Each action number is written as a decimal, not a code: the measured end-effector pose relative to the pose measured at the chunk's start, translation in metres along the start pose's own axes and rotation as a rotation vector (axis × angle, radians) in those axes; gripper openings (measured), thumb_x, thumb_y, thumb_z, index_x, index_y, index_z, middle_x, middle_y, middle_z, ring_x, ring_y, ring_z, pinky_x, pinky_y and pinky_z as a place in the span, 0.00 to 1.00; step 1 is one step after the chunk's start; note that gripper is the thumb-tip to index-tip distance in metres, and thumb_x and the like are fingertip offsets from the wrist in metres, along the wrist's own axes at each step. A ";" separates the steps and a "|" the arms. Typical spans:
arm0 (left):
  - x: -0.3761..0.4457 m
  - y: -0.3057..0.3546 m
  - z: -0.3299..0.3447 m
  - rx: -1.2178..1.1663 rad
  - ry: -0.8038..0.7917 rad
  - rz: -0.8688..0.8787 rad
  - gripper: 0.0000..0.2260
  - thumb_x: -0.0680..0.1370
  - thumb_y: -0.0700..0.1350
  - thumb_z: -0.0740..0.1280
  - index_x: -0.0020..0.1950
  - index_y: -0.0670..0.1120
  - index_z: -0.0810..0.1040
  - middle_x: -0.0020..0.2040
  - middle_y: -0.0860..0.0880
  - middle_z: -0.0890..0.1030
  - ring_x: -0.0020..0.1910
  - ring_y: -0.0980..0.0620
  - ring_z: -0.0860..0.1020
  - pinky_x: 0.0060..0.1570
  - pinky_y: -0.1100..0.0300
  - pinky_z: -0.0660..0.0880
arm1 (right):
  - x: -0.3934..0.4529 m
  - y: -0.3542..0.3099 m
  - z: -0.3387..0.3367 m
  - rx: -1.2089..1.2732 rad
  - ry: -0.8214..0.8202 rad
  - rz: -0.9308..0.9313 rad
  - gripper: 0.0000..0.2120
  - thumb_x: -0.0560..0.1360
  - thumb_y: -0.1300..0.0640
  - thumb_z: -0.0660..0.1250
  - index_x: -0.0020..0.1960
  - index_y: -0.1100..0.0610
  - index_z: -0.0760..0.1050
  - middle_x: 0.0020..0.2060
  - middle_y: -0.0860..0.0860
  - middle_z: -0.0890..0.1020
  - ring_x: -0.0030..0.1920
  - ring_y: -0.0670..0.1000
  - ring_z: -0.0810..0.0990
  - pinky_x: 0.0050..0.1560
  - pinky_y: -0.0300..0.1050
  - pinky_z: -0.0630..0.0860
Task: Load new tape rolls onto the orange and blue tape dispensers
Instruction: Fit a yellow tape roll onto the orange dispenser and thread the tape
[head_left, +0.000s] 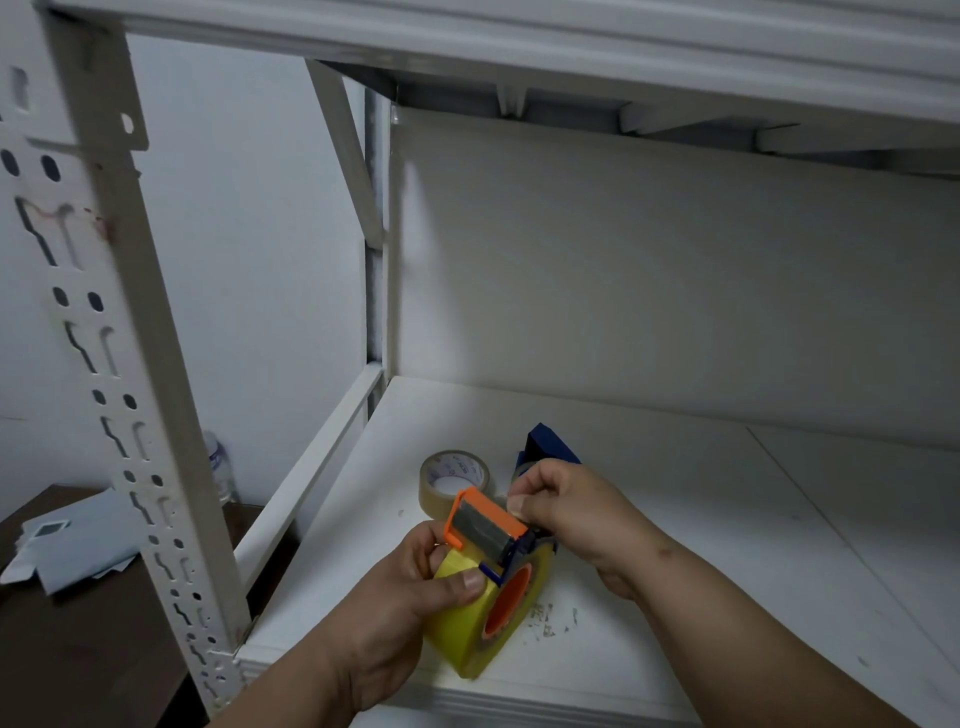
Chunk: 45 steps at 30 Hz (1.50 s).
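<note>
Left hand (410, 587) is gripping the yellow roll (470, 631); right hand (563, 512) is pinching the orange dispenser (485, 525).
Roll is likely light, stiff, slick-faced; best held across its flat sides.

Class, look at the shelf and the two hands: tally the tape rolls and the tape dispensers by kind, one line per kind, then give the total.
Tape rolls: 2, the yellow roll on the orange dispenser and the clear roll lying on the shelf.
Tape dispensers: 2, the orange dispenser and the blue dispenser.
Total: 4
</note>
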<state>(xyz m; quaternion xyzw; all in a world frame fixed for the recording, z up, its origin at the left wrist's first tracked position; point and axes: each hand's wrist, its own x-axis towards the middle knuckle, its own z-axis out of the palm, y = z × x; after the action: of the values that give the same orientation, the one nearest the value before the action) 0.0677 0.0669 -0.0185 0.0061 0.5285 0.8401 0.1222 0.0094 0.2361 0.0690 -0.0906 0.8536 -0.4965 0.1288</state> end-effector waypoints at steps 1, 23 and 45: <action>0.001 -0.002 0.000 -0.006 0.007 0.014 0.34 0.60 0.37 0.79 0.65 0.37 0.72 0.57 0.36 0.82 0.53 0.39 0.82 0.50 0.49 0.80 | 0.000 0.000 0.000 0.000 0.004 -0.002 0.00 0.75 0.59 0.68 0.46 0.55 0.77 0.39 0.49 0.80 0.38 0.45 0.76 0.37 0.35 0.70; -0.006 0.005 0.000 0.221 0.022 0.036 0.18 0.67 0.38 0.75 0.57 0.45 0.83 0.56 0.41 0.84 0.56 0.44 0.81 0.56 0.54 0.75 | -0.019 -0.001 0.001 0.038 0.234 -0.306 0.10 0.78 0.60 0.62 0.50 0.50 0.81 0.52 0.44 0.81 0.51 0.38 0.77 0.46 0.28 0.72; -0.012 0.006 0.000 0.179 -0.001 0.026 0.16 0.67 0.38 0.74 0.52 0.50 0.86 0.53 0.44 0.86 0.52 0.49 0.83 0.50 0.60 0.77 | -0.025 0.027 0.001 -0.318 -0.074 -0.288 0.38 0.70 0.26 0.35 0.71 0.39 0.63 0.71 0.36 0.65 0.73 0.35 0.54 0.77 0.51 0.46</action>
<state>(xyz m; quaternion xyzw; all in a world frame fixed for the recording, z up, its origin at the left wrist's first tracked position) 0.0785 0.0621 -0.0112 0.0240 0.6012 0.7910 0.1106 0.0324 0.2556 0.0478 -0.2488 0.8943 -0.3650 0.0719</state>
